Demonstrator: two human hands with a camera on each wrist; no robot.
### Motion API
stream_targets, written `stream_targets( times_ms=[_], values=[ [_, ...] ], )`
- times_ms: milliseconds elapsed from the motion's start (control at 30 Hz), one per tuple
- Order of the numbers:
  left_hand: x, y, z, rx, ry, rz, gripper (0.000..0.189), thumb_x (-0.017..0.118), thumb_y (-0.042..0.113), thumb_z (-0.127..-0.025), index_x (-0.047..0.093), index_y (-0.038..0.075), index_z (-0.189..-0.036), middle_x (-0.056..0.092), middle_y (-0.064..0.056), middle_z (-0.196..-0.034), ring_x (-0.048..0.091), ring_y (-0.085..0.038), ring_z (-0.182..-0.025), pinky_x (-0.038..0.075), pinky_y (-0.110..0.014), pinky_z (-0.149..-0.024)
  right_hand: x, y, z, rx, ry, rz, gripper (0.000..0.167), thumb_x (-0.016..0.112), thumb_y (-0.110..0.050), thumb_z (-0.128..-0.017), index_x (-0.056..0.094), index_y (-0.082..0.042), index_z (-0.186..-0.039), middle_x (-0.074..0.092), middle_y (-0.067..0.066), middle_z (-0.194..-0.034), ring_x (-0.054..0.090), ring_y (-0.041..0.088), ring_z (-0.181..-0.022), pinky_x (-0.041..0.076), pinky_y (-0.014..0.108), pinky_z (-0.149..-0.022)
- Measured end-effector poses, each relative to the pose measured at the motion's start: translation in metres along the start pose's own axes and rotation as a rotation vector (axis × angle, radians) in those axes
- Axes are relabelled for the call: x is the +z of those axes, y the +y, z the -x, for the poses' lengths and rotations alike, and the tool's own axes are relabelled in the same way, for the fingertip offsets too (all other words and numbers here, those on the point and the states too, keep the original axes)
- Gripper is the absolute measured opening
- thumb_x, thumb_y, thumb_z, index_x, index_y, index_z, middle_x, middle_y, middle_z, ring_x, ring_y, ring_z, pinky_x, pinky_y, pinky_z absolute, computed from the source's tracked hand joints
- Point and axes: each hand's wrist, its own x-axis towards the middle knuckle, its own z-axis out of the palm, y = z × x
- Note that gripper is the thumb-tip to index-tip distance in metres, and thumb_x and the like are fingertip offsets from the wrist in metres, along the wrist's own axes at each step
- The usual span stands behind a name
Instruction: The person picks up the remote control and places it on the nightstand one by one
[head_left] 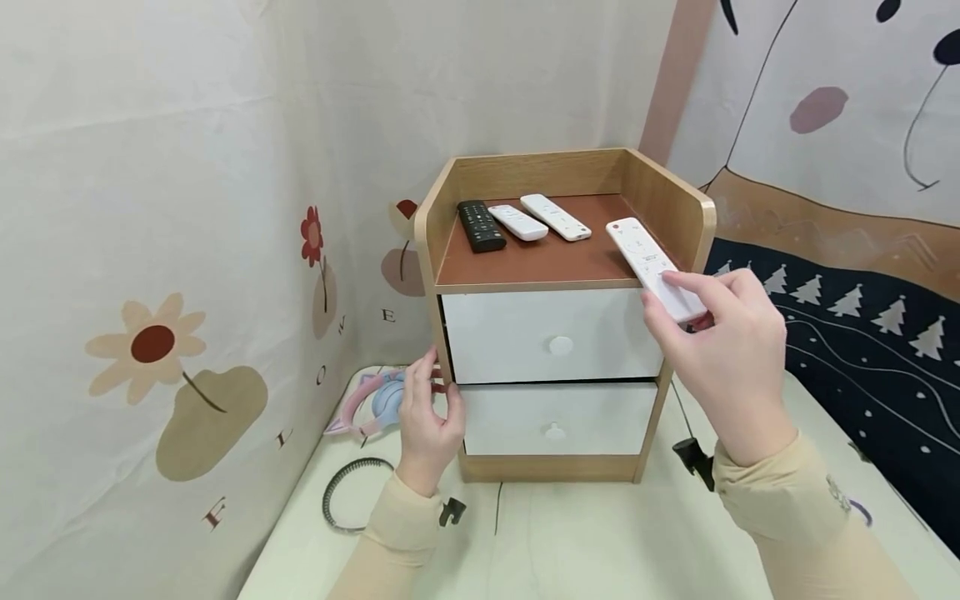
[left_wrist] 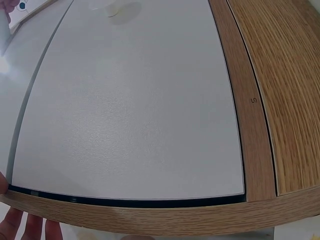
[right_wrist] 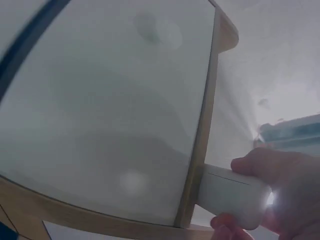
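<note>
A small wooden cabinet with two white drawers stands in front of me. My left hand grips its left side edge, the thumb at the front and the fingers behind the panel. In my right hand is a white remote control, pinched at its near end, its far end over the cabinet's open top. The right wrist view shows the underside of this remote beside the cabinet's edge. A black remote and two white remotes, one shorter and one longer, lie on the brown top.
Low wooden walls border the cabinet top at the back and sides. Pink and blue headphones and a black coiled ring lie on the pale table to the left. Printed cloth hangs close behind and at both sides.
</note>
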Motion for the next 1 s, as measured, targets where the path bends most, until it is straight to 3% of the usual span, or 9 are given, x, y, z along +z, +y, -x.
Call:
stream_targets(
  times_ms=[200, 300, 367, 633, 767, 900, 1000],
  values=[
    [-0.001, 0.0, -0.001, -0.003, 0.0, 0.005, 0.066, 0.064, -0.006, -0.093, 0.053, -0.003, -0.157, 0.064, -0.025, -0.133, 0.069, -0.03, -0.106, 0.062, -0.027, -0.079, 0.001, -0.011, -0.016, -0.051, -0.053, 0.115, 0.033, 0.078, -0.025, -0.097, 0.083, -0.003, -0.122, 0.06, 0.023, -0.097, 0.058, 0.033, -0.076, 0.043, 0.03, -0.063],
    [-0.001, 0.0, -0.001, -0.011, -0.004, 0.003, 0.066, 0.064, -0.006, -0.093, 0.052, -0.002, -0.158, 0.064, -0.025, -0.133, 0.069, -0.03, -0.105, 0.061, -0.026, -0.079, 0.001, -0.019, -0.025, -0.078, -0.11, 0.178, 0.034, 0.074, -0.026, -0.1, 0.082, 0.0, -0.121, 0.059, 0.025, -0.099, 0.059, 0.04, -0.075, 0.05, 0.049, -0.06],
    [-0.001, 0.001, 0.0, -0.011, -0.005, -0.001, 0.066, 0.063, -0.006, -0.093, 0.052, -0.003, -0.158, 0.064, -0.025, -0.133, 0.069, -0.03, -0.104, 0.062, -0.028, -0.078, 0.001, -0.025, -0.031, -0.093, -0.152, 0.212, 0.034, 0.072, -0.025, -0.1, 0.081, 0.001, -0.12, 0.059, 0.027, -0.099, 0.06, 0.042, -0.075, 0.053, 0.055, -0.06],
    [-0.001, 0.001, 0.0, -0.003, 0.002, -0.006, 0.065, 0.063, -0.007, -0.093, 0.051, -0.004, -0.157, 0.063, -0.026, -0.133, 0.068, -0.03, -0.103, 0.063, -0.03, -0.078, 0.013, -0.041, -0.055, -0.144, -0.291, 0.305, 0.03, 0.067, -0.02, -0.101, 0.077, 0.007, -0.108, 0.061, 0.027, -0.09, 0.058, 0.044, -0.079, 0.051, 0.054, -0.065],
    [-0.001, 0.002, 0.0, -0.007, 0.001, 0.006, 0.065, 0.063, -0.007, -0.093, 0.052, -0.005, -0.157, 0.063, -0.026, -0.133, 0.069, -0.03, -0.103, 0.063, -0.03, -0.077, 0.018, -0.043, -0.07, -0.101, -0.398, 0.355, 0.032, 0.066, -0.024, -0.102, 0.074, 0.007, -0.104, 0.063, 0.029, -0.093, 0.062, 0.048, -0.084, 0.055, 0.058, -0.068],
    [-0.001, 0.002, 0.0, -0.013, -0.002, 0.01, 0.065, 0.063, -0.008, -0.093, 0.051, -0.005, -0.157, 0.063, -0.026, -0.133, 0.068, -0.029, -0.103, 0.063, -0.032, -0.077, 0.024, -0.044, -0.086, -0.059, -0.526, 0.413, 0.036, 0.064, -0.027, -0.103, 0.073, 0.008, -0.11, 0.067, 0.032, -0.102, 0.066, 0.051, -0.092, 0.06, 0.063, -0.075],
    [-0.001, 0.001, 0.0, -0.013, -0.003, 0.007, 0.065, 0.063, -0.007, -0.093, 0.051, -0.004, -0.157, 0.063, -0.026, -0.132, 0.068, -0.03, -0.104, 0.063, -0.032, -0.076, 0.029, -0.042, -0.095, -0.044, -0.578, 0.43, 0.037, 0.062, -0.027, -0.104, 0.071, 0.008, -0.112, 0.068, 0.033, -0.103, 0.066, 0.053, -0.099, 0.06, 0.066, -0.08]
  ],
)
